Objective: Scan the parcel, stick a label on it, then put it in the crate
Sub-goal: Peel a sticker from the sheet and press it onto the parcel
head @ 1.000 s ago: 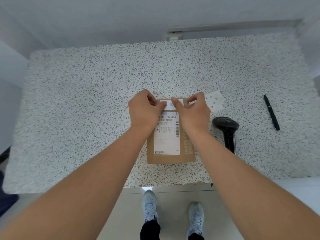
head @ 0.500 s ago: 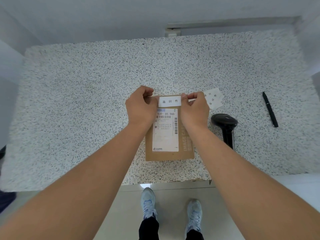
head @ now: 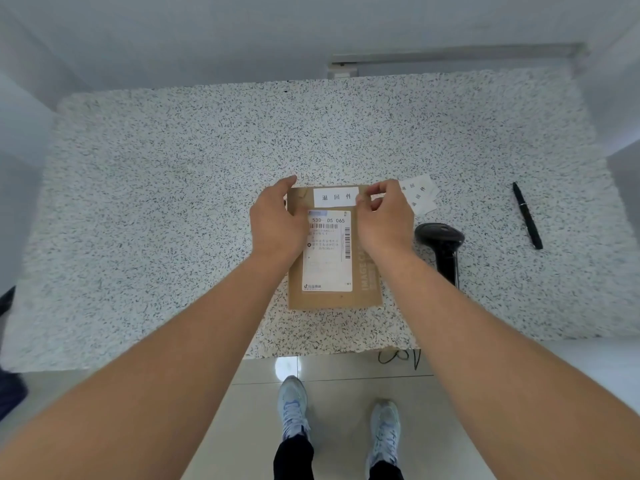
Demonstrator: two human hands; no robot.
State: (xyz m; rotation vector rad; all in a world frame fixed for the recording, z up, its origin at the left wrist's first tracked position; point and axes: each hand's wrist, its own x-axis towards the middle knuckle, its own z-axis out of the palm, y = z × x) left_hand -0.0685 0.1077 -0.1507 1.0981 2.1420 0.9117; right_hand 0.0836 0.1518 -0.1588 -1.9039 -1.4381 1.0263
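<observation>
Head view: the parcel (head: 335, 251), a flat brown mailer, is lying on the speckled counter (head: 173, 202) near its front edge, long side running 12 to 6 o'clock. A printed shipping sheet (head: 328, 252) is covering its middle. At the parcel's 12 o'clock end a small white label (head: 335, 197) with three characters is sitting flat and square, probably placed there so the barcode below stays readable.

The left hand (head: 277, 223) is resting over the parcel's 9 o'clock edge, fingers loosely spread and curled, pinching nothing, likely steadying the mailer. The right hand (head: 384, 220) is at the label's 3 o'clock end, thumb and forefinger pressed together on what looks like a thin peel strip or the label's edge; too small to tell which. Both forearms are reaching in from 6 o'clock, wrists level.

Outward: spare labels (head: 420, 197) at 2 o'clock just beside the right hand, the scanner (head: 440, 244) at 3 o'clock, a pen (head: 527, 216) farther out. No crate is showing.
</observation>
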